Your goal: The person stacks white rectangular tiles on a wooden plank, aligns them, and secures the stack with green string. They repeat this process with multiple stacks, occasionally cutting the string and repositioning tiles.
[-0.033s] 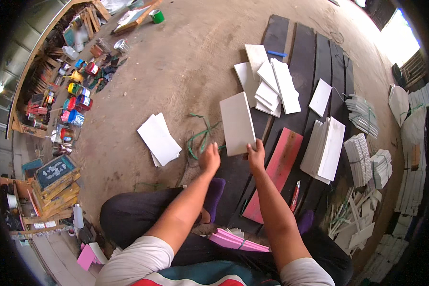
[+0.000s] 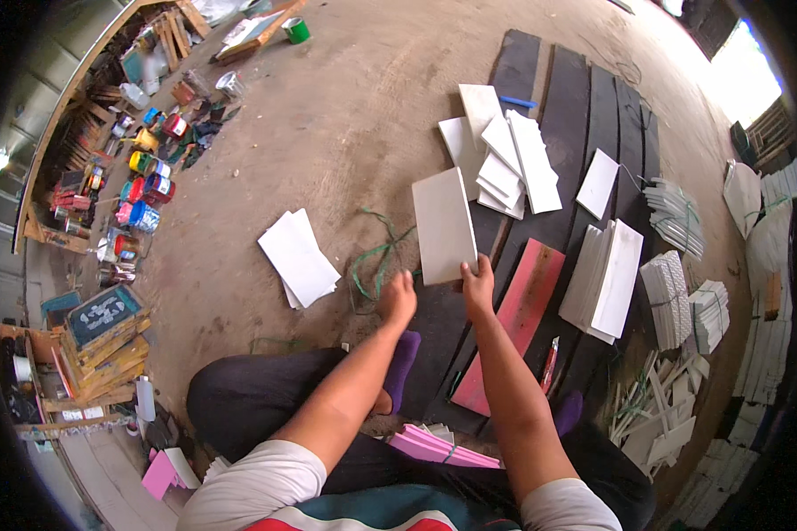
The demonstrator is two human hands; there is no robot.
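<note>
A pale rectangular board [image 2: 445, 228] stands tilted up in front of me. My right hand [image 2: 476, 285] pinches it at its lower right corner. Just left of the board's lower edge is my left hand [image 2: 398, 299], its fingers curled together; whatever they may hold is hidden. Behind that hand a green plastic strap [image 2: 374, 255] lies loosely looped on the ground. A small stack of white boards [image 2: 297, 257] rests farther left. Beyond the held board, a loose pile of white boards [image 2: 505, 164] is spread over black planks [image 2: 565, 102].
To the right are a reddish plank [image 2: 520, 305], an upright row of white boards [image 2: 600, 281], a red cutter knife [image 2: 550, 365] and offcuts [image 2: 660, 420]. Paint cans [image 2: 158, 188] line the left side. Pink boards [image 2: 438, 445] lie between my legs.
My left hand has shifted slightly right and nearer to me. The board in my right hand has risen a little; the rest of the scene is the same.
</note>
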